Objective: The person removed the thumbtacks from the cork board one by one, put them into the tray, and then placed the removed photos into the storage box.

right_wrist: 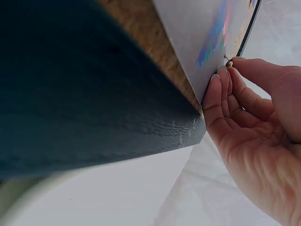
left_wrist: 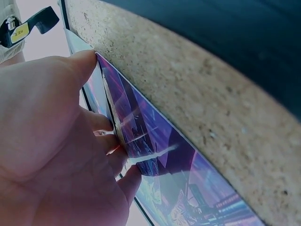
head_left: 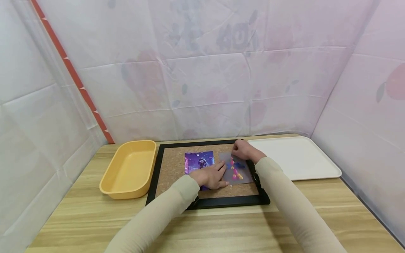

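A cork board (head_left: 172, 163) in a black frame lies on the table. Its left part bears a purple glossy picture sheet (head_left: 193, 160) with a hooded figure; to the right lies a translucent sheet (head_left: 243, 170) with blue, pink and yellow marks. My left hand (head_left: 212, 176) rests with spread fingers across the neighbouring edges of both. At the translucent sheet's top edge, thumb and fingertips of my right hand (head_left: 244, 149) pinch a small thumbtack (right_wrist: 229, 62), its thin metal point showing in the right wrist view. Whether that point has entered the cork I cannot tell.
Left of the board stands a yellow tray (head_left: 105, 175). A white tray (head_left: 300, 154) sits on the right, behind my right forearm. White printed sheeting (head_left: 202, 77) walls in the back and both sides of the wooden table (head_left: 221, 228).
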A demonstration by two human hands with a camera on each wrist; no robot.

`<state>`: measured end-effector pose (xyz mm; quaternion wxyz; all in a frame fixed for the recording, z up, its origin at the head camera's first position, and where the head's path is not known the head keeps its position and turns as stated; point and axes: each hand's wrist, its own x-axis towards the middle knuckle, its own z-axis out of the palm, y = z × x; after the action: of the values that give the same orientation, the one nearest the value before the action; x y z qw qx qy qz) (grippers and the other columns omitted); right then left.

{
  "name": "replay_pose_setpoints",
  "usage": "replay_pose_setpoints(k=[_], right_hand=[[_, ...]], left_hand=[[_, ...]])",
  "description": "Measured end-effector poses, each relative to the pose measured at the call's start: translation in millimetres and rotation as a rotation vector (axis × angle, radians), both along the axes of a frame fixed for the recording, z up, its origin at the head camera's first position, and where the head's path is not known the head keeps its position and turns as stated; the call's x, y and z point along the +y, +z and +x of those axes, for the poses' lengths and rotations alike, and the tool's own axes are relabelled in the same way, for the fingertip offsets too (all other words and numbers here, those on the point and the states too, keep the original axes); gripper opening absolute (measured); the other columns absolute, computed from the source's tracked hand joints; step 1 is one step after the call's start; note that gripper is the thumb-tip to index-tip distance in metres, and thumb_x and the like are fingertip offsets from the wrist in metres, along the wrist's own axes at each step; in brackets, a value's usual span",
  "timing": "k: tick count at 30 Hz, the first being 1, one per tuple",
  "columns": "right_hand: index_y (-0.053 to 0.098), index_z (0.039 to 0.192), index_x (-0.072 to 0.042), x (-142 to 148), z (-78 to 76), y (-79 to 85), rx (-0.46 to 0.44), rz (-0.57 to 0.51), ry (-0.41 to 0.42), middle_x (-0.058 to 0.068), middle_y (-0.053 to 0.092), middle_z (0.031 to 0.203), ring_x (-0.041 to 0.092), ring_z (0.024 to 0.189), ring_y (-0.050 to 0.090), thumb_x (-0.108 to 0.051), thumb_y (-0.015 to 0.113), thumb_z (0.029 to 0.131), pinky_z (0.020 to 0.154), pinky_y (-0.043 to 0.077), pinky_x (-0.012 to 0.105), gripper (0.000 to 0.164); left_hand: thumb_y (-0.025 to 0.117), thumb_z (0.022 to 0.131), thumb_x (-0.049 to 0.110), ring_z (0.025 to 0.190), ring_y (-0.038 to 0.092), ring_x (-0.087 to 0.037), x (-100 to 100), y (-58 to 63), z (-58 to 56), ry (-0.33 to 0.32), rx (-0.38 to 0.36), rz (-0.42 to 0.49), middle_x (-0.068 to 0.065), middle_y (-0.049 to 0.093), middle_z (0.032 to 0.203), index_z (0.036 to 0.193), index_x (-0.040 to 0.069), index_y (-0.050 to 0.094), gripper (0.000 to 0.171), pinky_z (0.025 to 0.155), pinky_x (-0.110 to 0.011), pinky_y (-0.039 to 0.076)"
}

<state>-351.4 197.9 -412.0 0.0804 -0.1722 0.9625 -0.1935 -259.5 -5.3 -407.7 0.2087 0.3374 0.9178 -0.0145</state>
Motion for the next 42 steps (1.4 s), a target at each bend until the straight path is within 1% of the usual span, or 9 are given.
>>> replay_pose_setpoints(k=[5,10,16,23,29,33,35,42], right_hand=[[0.079,0.093,-0.001,0.2,1.2,1.7,-0.010,-0.016,-0.017,0.005,0.070,0.075,0.015,0.064,0.055,-0.010,0.062,0.099,0.060,0.046,0.027,0.020],[0.079,0.094,0.000,0.1,1.4,1.8,-0.009,-0.023,-0.026,0.007,0.072,0.079,0.017,0.067,0.058,-0.010,0.062,0.099,0.063,0.049,0.030,0.020],[0.079,0.092,0.000,0.0,1.5,-1.5,-0.008,-0.043,-0.040,0.007,0.072,0.078,0.016,0.066,0.057,-0.009,0.064,0.097,0.063,0.048,0.030,0.019],[0.079,0.091,0.000,-1.8,1.2,-0.2,-0.020,-0.044,-0.067,0.008,0.072,0.079,0.016,0.066,0.058,-0.011,0.065,0.097,0.063,0.049,0.029,0.018],[0.079,0.088,-0.001,-2.7,1.3,1.1,-0.017,-0.048,-0.074,0.005,0.069,0.072,0.014,0.063,0.055,-0.013,0.067,0.097,0.059,0.045,0.026,0.019],[0.077,0.081,-0.003,-2.7,2.1,-0.2,-0.024,-0.062,-0.061,0.001,0.062,0.065,0.013,0.059,0.050,-0.014,0.069,0.096,0.058,0.042,0.026,0.020],[0.075,0.079,-0.003,-2.7,3.1,-0.6,-0.025,-0.066,-0.050,0.001,0.061,0.064,0.013,0.059,0.049,-0.014,0.070,0.096,0.058,0.042,0.026,0.021],[0.076,0.087,-0.001,-3.4,4.7,1.0,-0.007,-0.060,-0.060,0.006,0.070,0.079,0.016,0.068,0.056,-0.014,0.072,0.094,0.064,0.049,0.029,0.015]], left_hand=[[0.041,0.107,0.054,0.159,0.005,-0.019,0.3,-0.3,-0.6,0.008,-0.006,0.003,-0.004,0.006,0.173,0.166,0.012,0.014,0.077,0.126,-0.032,0.018],[0.040,0.107,0.053,0.159,0.004,-0.020,0.4,-0.5,-1.3,0.007,-0.008,0.003,-0.004,0.005,0.173,0.166,0.012,0.013,0.076,0.126,-0.032,0.017],[0.041,0.108,0.053,0.159,0.004,-0.020,-0.2,-1.3,-1.3,-0.009,-0.009,0.007,-0.005,0.005,0.173,0.165,0.011,0.014,0.077,0.126,-0.032,0.016],[0.041,0.108,0.053,0.159,0.004,-0.020,-0.2,-0.6,-1.4,-0.006,-0.011,0.004,-0.005,0.005,0.173,0.165,0.011,0.013,0.077,0.126,-0.032,0.016],[0.041,0.107,0.053,0.159,0.005,-0.020,-0.3,-1.3,-1.9,-0.008,0.005,0.002,-0.005,0.006,0.173,0.165,0.010,0.015,0.077,0.126,-0.031,0.016],[0.041,0.108,0.053,0.159,0.005,-0.020,-0.4,-1.9,-1.6,-0.008,0.004,0.004,-0.005,0.006,0.173,0.165,0.010,0.014,0.076,0.126,-0.031,0.016],[0.040,0.108,0.052,0.159,0.004,-0.020,-0.4,-1.6,-1.2,-0.007,0.000,0.004,-0.005,0.006,0.173,0.165,0.010,0.013,0.076,0.126,-0.032,0.015],[0.041,0.108,0.052,0.159,0.005,-0.020,-0.7,-0.9,-0.9,-0.009,0.001,0.004,-0.005,0.006,0.173,0.165,0.010,0.014,0.076,0.126,-0.032,0.016]])
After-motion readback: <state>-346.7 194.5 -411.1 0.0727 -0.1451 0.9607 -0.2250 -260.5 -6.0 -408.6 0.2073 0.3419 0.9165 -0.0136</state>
